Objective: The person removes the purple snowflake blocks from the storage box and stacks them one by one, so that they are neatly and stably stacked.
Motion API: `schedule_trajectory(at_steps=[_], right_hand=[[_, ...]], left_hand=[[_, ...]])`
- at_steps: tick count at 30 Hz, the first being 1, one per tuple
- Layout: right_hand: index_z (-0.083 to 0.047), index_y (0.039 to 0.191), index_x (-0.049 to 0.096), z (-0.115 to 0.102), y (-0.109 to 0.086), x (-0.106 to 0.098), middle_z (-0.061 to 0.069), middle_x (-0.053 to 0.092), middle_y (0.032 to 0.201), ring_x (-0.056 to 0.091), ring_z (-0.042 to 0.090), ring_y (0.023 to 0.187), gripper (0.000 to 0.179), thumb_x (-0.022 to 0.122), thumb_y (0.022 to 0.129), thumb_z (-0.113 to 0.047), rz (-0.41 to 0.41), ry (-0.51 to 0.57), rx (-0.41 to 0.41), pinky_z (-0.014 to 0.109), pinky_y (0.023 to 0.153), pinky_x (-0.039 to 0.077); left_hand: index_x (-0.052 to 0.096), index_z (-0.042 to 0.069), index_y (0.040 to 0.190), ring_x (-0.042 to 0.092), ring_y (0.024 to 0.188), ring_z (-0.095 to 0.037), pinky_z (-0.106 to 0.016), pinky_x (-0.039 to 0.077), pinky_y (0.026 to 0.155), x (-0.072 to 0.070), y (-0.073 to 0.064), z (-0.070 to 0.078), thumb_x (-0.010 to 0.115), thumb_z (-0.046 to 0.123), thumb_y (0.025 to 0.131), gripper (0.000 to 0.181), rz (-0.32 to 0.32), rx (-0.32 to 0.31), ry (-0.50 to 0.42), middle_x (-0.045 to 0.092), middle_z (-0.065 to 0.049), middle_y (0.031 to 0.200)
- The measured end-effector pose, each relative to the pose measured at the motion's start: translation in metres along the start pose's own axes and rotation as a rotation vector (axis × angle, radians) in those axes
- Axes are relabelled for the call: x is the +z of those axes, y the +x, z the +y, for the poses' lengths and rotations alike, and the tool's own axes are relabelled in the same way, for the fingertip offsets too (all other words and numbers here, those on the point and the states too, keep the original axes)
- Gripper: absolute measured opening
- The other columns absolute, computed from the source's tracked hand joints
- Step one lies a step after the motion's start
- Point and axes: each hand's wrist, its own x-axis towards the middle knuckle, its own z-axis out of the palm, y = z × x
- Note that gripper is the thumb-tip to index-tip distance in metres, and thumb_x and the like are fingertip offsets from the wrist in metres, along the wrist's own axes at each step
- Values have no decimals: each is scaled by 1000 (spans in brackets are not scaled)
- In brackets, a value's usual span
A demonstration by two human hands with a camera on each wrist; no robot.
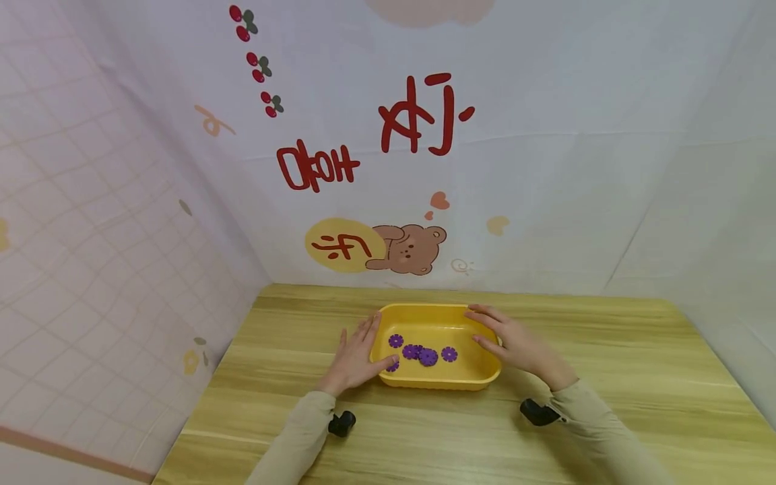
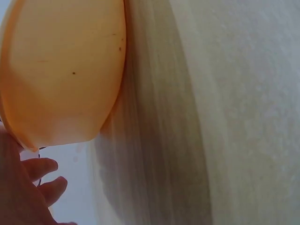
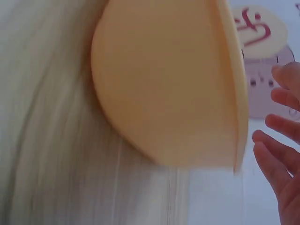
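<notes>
A yellow plastic basin (image 1: 436,384) stands on the table, with several purple flower-shaped discs (image 1: 428,357) on its floor. Most of the discs lie bunched together left of the middle; one purple disc (image 1: 449,353) sits apart to the right. My left hand (image 1: 356,364) rests at the basin's left rim, fingers extended along it and thumb reaching over the inside. At the opposite end, my right hand (image 1: 515,340) hovers by the right rim with its fingers spread. The right wrist view shows those fingers (image 3: 276,159) apart from the basin wall (image 3: 168,84).
The wood-patterned table (image 1: 424,438) runs back to a white printed cloth (image 1: 545,168) with red characters and a cartoon bear (image 1: 412,249). A second cloth (image 1: 91,236) with a grid pattern hangs at the left. Black wrist mounts (image 1: 342,424) sit below both hands.
</notes>
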Motion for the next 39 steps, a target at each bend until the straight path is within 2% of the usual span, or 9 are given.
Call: schedule_trajectory(at_steps=[4,8,13,17,21,28,34,39], right_hand=[[-7,136,54,-11,11,9,14,48,140,46,29,127,42,62,95,-17,-47,104,-15,48,97,43],[-10,134,56,-18,21,19,12,52,136,49,27,124,39,62,95,-14,-75,168,-45,46,95,46],[-3,125,60,-18,34,34,15,61,123,58,30,110,31,61,94,-4,-110,354,-94,43,89,51],[3,118,63,-16,43,45,19,64,113,63,33,99,28,63,90,3,-183,467,-103,44,83,53],[3,115,65,-14,47,54,17,66,111,63,30,98,25,64,90,1,-247,507,-50,42,82,54],[3,117,65,-14,50,66,16,64,116,60,30,106,27,65,90,0,-323,611,66,39,87,52],[-1,118,66,-11,49,72,11,63,117,59,27,104,30,69,88,-1,-358,598,117,38,87,52],[-3,115,67,-10,50,75,9,63,113,58,24,97,30,71,86,-1,-360,566,105,35,84,52]], left_hand=[[6,9,156,20,142,-32,-60,6,111,1,1,-2,57,63,87,102,-9,14,-71,13,-11,160],[1,11,156,22,142,-30,-57,10,112,3,3,-5,61,63,84,108,-36,0,-143,13,-12,159],[-5,16,156,22,142,-31,-54,13,113,3,5,-6,67,64,79,115,-80,-26,-221,13,-12,159],[-5,18,156,24,140,-35,-52,21,111,2,6,-6,74,56,77,118,-102,-38,-304,13,-14,159],[-6,19,156,27,138,-37,-51,27,109,3,7,-6,79,47,76,120,-124,-34,-355,14,-17,158],[-7,16,156,34,135,-37,-49,31,108,2,6,-7,81,44,75,123,-143,-22,-365,22,-21,155],[-9,15,155,38,133,-37,-49,33,106,4,5,-10,81,46,74,125,-145,-10,-387,24,-22,154],[-8,13,155,38,132,-37,-48,34,106,4,5,-10,81,47,74,126,-141,-12,-396,25,-23,153]])
